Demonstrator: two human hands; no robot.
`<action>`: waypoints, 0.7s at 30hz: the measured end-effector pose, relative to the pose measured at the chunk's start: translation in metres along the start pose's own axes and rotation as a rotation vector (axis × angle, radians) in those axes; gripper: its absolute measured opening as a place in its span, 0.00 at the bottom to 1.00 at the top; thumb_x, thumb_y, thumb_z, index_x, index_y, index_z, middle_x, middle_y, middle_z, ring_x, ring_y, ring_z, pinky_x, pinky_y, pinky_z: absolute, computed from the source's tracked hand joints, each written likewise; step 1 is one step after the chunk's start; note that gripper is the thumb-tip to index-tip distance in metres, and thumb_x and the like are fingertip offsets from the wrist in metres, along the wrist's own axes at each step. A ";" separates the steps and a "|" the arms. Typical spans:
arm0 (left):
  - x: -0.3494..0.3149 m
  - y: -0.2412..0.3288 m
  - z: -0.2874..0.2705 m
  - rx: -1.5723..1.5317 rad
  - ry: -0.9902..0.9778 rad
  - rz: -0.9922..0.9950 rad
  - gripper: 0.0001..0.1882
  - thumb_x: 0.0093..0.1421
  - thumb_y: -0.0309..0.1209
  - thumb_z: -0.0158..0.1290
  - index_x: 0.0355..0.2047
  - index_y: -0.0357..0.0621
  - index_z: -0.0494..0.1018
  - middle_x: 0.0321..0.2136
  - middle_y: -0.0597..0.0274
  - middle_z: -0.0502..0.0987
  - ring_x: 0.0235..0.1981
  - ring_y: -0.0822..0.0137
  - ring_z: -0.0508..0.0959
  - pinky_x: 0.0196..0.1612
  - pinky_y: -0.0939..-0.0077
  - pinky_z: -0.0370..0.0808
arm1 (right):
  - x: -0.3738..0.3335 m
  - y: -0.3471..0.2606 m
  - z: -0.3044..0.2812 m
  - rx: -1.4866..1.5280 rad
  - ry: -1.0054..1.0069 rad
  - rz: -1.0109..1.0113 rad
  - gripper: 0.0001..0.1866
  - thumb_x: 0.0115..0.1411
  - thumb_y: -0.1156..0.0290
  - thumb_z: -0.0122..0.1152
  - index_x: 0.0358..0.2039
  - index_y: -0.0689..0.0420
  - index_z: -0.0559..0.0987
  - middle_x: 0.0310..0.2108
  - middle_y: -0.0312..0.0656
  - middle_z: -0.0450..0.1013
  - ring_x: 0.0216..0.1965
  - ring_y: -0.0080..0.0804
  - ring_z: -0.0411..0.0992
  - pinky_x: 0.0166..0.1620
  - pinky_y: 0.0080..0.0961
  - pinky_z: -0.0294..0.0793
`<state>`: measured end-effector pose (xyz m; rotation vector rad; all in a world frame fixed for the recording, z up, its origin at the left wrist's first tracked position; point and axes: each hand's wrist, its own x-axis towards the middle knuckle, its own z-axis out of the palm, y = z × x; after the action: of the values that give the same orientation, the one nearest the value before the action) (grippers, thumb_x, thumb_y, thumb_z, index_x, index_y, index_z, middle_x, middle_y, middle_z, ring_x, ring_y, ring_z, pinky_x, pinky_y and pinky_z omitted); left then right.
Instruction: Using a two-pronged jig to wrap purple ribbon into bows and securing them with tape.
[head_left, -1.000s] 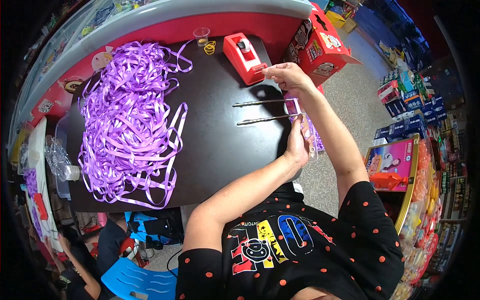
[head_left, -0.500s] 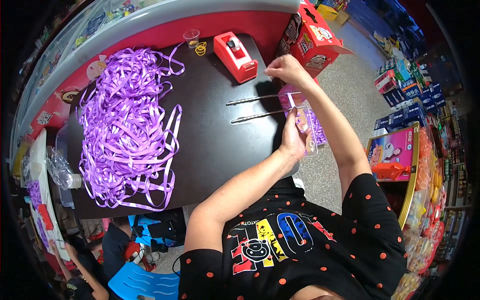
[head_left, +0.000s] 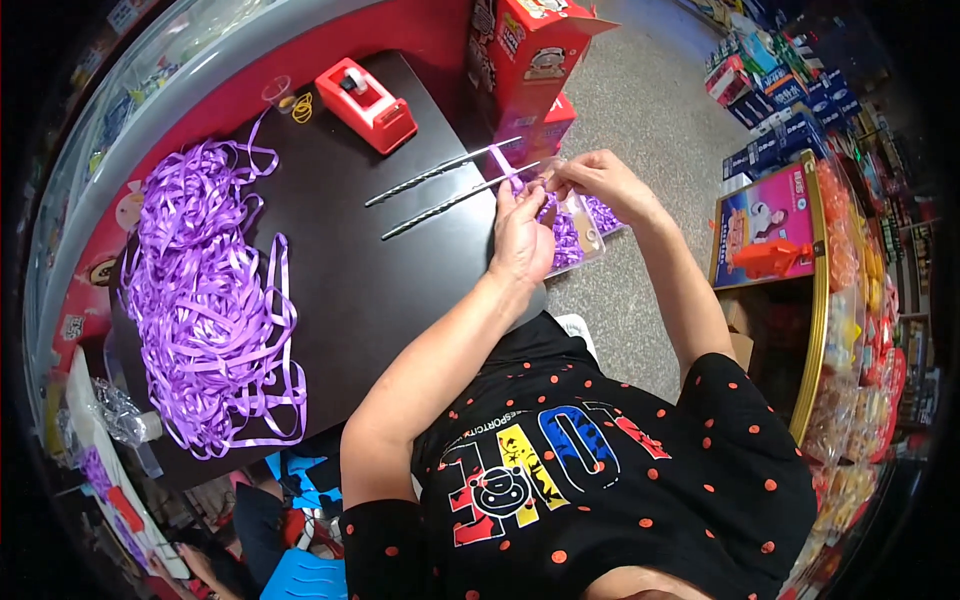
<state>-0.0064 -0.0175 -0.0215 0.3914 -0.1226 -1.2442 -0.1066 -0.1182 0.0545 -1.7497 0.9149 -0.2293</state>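
Directions read from the left fingers, 12 o'clock toward the upper edge:
Purple ribbon band (head_left: 499, 157), one: laid across two metal rods (head_left: 430, 178), at 11 o'clock, long axis 11 to 5; left hand the nearer
Left hand (head_left: 526, 240), beside the tabletop (head_left: 350, 270) edge: fingers closed on the band's lower end, by the nearer rod
Right hand (head_left: 610, 186), at 2 to 3 o'clock: fingertips drawn together in a pinch, close by the left ones; what lies between them too small to tell
Rods: side by side, long axes 2 to 8, tips over the tabletop
Clear box (head_left: 590, 256), purple ribbon pieces inside: at 4 to 5
Ribbon heap (head_left: 200, 300): between 8 and 9
Red tape dispenser (head_left: 396, 128): at 10, yellow rubber bands (head_left: 302, 108) beyond
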 end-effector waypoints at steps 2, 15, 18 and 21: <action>-0.002 0.000 0.005 0.013 0.003 -0.020 0.16 0.63 0.25 0.46 0.51 0.49 0.63 0.45 0.64 0.72 0.48 0.67 0.71 0.55 0.63 0.64 | -0.003 0.005 0.002 0.039 0.006 -0.028 0.19 0.62 0.59 0.54 0.31 0.64 0.81 0.28 0.37 0.77 0.31 0.19 0.72 0.37 0.17 0.69; -0.005 0.002 0.005 0.048 0.037 -0.020 0.17 0.60 0.19 0.47 0.48 0.47 0.64 0.33 0.70 0.71 0.38 0.74 0.71 0.48 0.70 0.66 | -0.009 0.021 0.009 0.152 0.014 0.066 0.18 0.63 0.58 0.54 0.36 0.62 0.80 0.26 0.31 0.73 0.22 0.16 0.65 0.28 0.13 0.64; -0.006 0.003 0.007 0.081 0.079 -0.046 0.18 0.59 0.19 0.47 0.48 0.49 0.64 0.33 0.72 0.71 0.36 0.76 0.70 0.45 0.73 0.65 | -0.017 0.028 0.019 0.435 0.066 0.146 0.18 0.64 0.58 0.53 0.41 0.60 0.79 0.32 0.33 0.74 0.25 0.14 0.64 0.31 0.13 0.64; -0.007 0.004 0.010 0.067 0.088 -0.047 0.18 0.59 0.20 0.48 0.49 0.51 0.64 0.32 0.74 0.71 0.34 0.78 0.69 0.43 0.75 0.64 | -0.024 0.035 0.029 0.410 0.212 -0.051 0.20 0.60 0.58 0.59 0.44 0.61 0.78 0.42 0.39 0.74 0.41 0.22 0.70 0.41 0.19 0.66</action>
<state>-0.0077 -0.0119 -0.0101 0.5092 -0.0805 -1.2692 -0.1231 -0.0850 0.0192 -1.3853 0.9005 -0.6027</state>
